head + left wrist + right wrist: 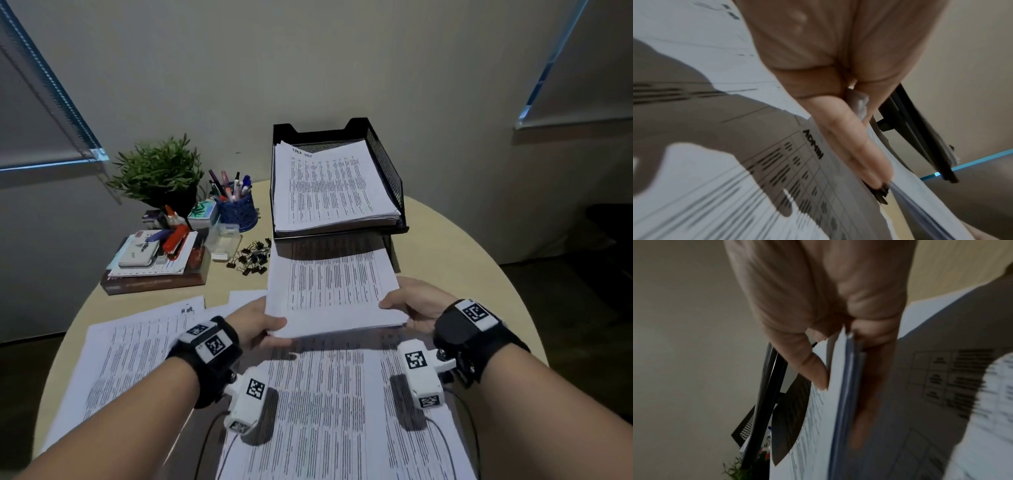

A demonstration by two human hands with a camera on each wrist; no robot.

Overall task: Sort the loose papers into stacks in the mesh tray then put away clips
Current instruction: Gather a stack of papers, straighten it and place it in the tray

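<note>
Both hands hold one stack of printed papers level above the table, its far end under the upper tier of the black mesh tray. My left hand grips the stack's near left corner, thumb on top. My right hand pinches the near right edge, thumb on top and fingers beneath. The tray's upper tier holds a thick paper stack. Loose printed sheets lie on the table at left and under my wrists. A pile of black binder clips lies left of the tray.
A potted plant, a blue pen cup, a clear plastic box and a book pile topped with a red stapler crowd the back left. The round table's edge curves off at right.
</note>
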